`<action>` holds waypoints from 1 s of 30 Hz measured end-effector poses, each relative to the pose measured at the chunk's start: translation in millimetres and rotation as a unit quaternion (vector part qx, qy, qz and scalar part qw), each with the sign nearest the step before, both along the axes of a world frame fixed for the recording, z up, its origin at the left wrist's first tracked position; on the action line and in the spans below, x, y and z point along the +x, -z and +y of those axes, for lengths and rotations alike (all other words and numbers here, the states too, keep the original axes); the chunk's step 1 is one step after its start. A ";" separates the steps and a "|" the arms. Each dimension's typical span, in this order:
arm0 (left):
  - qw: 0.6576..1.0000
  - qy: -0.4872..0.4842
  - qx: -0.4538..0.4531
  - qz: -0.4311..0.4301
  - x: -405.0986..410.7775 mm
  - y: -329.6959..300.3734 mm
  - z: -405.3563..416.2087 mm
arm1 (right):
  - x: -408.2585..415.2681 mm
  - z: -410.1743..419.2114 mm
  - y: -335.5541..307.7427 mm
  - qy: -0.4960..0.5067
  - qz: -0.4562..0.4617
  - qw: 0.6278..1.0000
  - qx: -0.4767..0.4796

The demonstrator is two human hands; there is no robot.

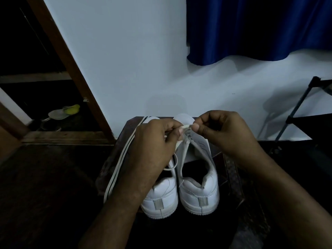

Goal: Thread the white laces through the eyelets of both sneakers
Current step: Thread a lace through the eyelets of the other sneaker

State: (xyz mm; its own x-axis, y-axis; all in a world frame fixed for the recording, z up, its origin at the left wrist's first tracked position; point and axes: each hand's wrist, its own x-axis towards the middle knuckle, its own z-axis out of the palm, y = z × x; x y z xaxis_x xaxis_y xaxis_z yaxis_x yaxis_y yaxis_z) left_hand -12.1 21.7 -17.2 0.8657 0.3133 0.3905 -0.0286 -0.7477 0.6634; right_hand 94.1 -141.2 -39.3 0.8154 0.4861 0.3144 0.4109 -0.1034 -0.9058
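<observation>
The room is dim, with a cool bluish cast. The wall (125,69) is the brightest area, carrying soft shadows under the curtain (251,27) and beside the rack (296,112). The floor (45,186) and the doorway at left sink into near black. Wide-angle distortion bends the door frame (71,69). Detail is soft and smeared in the dark parts.
</observation>
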 end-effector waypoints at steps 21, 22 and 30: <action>0.998 0.016 -0.068 0.010 11.3 14.7 -2.4 | -14.5 -7.3 -8.7 0.033 -0.137 0.948 -0.286; 0.997 0.019 -0.077 0.013 12.7 16.8 -1.6 | -12.8 -7.7 -8.3 0.041 -0.129 0.950 -0.280; 0.999 0.002 -0.027 0.044 17.8 16.2 -8.1 | -9.4 -14.0 -10.8 -0.004 0.014 0.978 -0.207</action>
